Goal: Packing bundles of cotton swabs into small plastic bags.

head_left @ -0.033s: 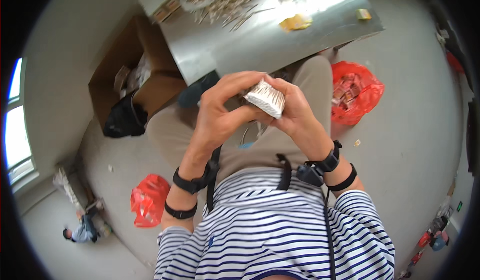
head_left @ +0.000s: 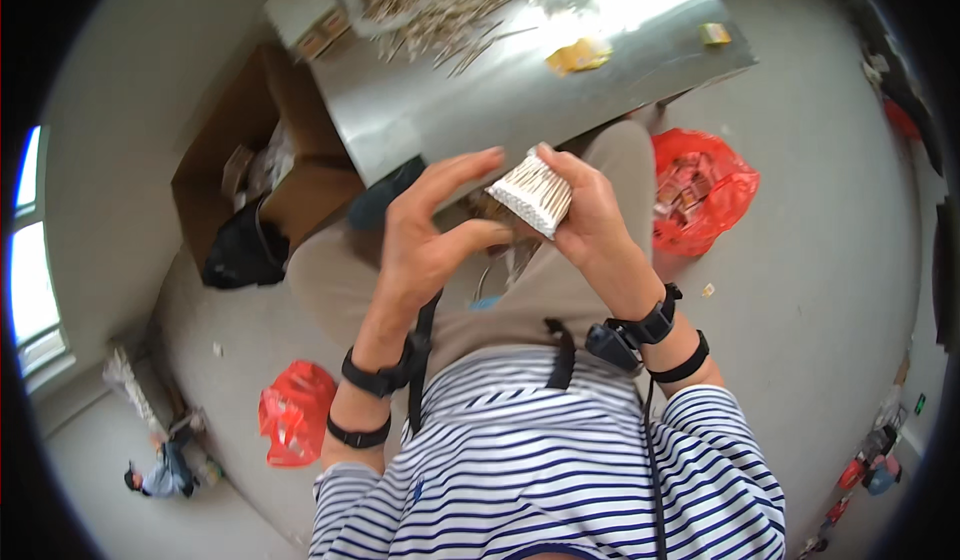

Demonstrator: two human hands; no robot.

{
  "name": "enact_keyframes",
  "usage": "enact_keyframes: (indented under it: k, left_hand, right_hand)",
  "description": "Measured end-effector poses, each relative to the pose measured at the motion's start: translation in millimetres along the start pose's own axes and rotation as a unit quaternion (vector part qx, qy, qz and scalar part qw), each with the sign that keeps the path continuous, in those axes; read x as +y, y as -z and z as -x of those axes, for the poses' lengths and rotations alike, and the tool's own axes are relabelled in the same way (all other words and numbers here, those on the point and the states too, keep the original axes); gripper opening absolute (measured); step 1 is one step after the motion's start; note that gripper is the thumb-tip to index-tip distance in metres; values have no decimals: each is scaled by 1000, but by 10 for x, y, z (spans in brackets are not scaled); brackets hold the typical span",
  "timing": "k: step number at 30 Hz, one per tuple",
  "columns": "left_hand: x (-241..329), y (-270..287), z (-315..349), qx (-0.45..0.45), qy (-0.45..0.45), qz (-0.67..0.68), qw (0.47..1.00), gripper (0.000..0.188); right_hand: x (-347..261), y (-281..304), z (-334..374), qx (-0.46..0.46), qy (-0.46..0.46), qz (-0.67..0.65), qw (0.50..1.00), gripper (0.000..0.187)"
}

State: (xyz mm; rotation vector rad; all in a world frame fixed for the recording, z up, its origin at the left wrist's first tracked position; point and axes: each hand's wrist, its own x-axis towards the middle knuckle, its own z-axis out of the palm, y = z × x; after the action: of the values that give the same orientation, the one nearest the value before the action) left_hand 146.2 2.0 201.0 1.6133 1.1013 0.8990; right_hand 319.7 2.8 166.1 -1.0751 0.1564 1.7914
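Note:
A bundle of cotton swabs (head_left: 535,193) with white tips and pale sticks is held over my lap. My right hand (head_left: 596,218) grips it from the right side, the thumb near its top. To the left of the bundle is my left hand (head_left: 428,228), its thumb and fingers spread apart and holding nothing. The left thumb tip points at the bundle's lower left corner. Part of the bundle is hidden behind my right palm and fingers.
A metal table (head_left: 450,110) ahead carries loose swabs (head_left: 455,15), a yellow packet (head_left: 578,56) and a small yellow box (head_left: 714,34). A cardboard box (head_left: 300,185) stands left. Red bags lie right (head_left: 715,195) and lower left (head_left: 297,415). Another person (head_left: 165,475) is far off at the lower left.
My left hand has come away from the swab bundle toward the left and opened. The bundle stays in my right hand, more of its sticks now showing. The view has shifted slightly.

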Motion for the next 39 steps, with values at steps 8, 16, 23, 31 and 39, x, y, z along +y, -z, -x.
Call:
enact_keyframes:
  k: [8, 16, 23, 31, 39]
  left_hand:
    - [-384, -3, -35, 24, 177, 26, 984, 23]
    - [-478, -139, -254, 3, 243, 11, 970, 22]
    - [-505, -280, -412, -21, 278, 37, 960, 21]
    - [-472, -310, -507, -29, 281, 29, 959, 21]
    - [-466, -330, -510, -31, 282, 36, 958, 21]
  right_hand:
    - [-1664, 787, -1082, 218, 678, 534, 455, 34]
    - [-2494, 653, -1691, 227, 724, 606, 241, 27]
    - [-2559, 931, -2306, 237, 707, 615, 256, 28]
    - [-2427, 893, -2226, 231, 714, 609, 257, 29]
    - [-2418, 931, -2197, 238, 696, 625, 261, 29]
